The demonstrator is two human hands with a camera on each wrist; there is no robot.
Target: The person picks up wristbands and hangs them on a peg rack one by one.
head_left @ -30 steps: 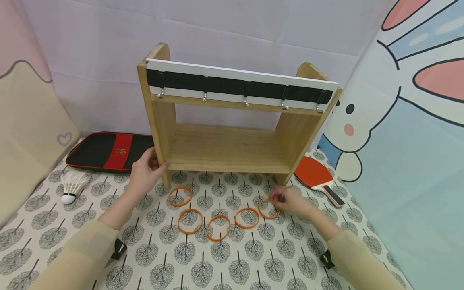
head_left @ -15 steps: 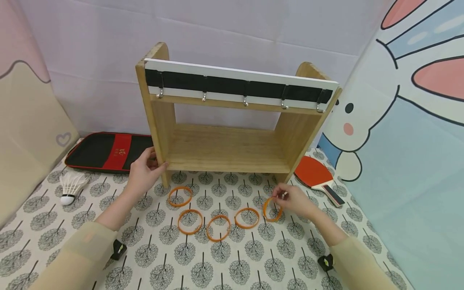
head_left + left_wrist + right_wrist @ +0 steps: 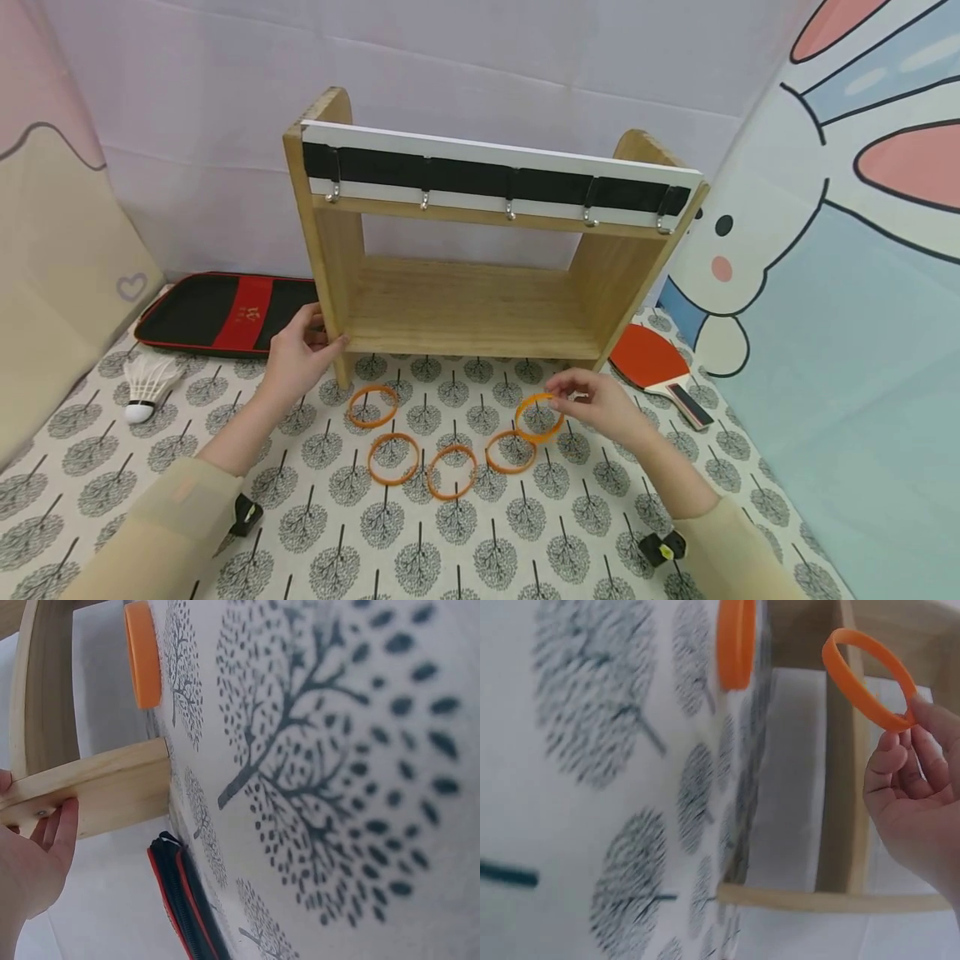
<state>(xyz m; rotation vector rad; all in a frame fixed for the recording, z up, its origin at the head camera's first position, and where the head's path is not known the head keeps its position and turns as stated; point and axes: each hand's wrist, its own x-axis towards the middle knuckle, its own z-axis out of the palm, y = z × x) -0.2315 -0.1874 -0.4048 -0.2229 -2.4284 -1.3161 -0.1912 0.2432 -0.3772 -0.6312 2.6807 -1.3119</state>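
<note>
An orange silicone wristband (image 3: pixel 529 436) is pinched between thumb and fingers of my right hand (image 3: pixel 600 408). In the right wrist view the held wristband (image 3: pixel 849 681) is raised off the cloth, in front of the wooden shelf. My left hand (image 3: pixel 296 357) grips the left side panel of that two-tier wooden shelf (image 3: pixel 465 312), thumb at the front edge; the left wrist view shows its fingers (image 3: pixel 66 832) on the panel. Along the shelf's top front runs a black-and-white strip (image 3: pixel 468 177) with several bare metal hooks (image 3: pixel 510 210). Several more orange wristbands (image 3: pixel 393 482) lie in front of the shelf.
A black and red zip case (image 3: pixel 202 312) lies behind the left hand, with a shuttlecock (image 3: pixel 148 387) before it. Right of the shelf lies a red table tennis bat (image 3: pixel 648 357). A tree-patterned cloth (image 3: pixel 420 558) covers the table.
The right hand has lifted the rightmost wristband off the cloth and moved it slightly left and up. The left hand keeps its grip on the shelf panel.
</note>
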